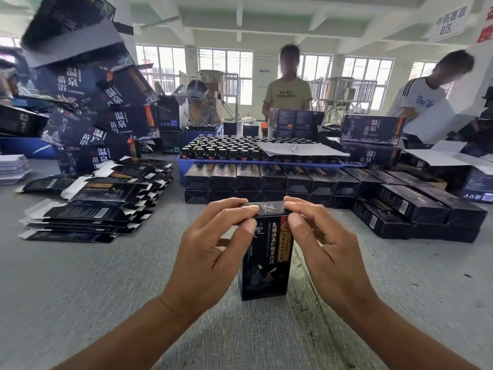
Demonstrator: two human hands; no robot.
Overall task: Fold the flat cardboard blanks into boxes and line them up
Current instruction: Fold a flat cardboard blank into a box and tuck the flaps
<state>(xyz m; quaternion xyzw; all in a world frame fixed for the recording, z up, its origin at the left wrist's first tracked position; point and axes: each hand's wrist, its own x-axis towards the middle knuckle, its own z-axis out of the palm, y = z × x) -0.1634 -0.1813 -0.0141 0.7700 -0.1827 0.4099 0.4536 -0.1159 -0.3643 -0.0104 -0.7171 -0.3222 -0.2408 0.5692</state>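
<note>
Atop the upright box [266, 257], both hands' pinching fingers [234, 209].

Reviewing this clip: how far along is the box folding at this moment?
Well underway. Done: a row of folded boxes is lined up in stacked layers behind the hands. In hand: one upright box stands on the table, with the left hand and right hand pinching its top flap. Left: a sizeable pile of flat blanks at the left awaits folding.
</note>
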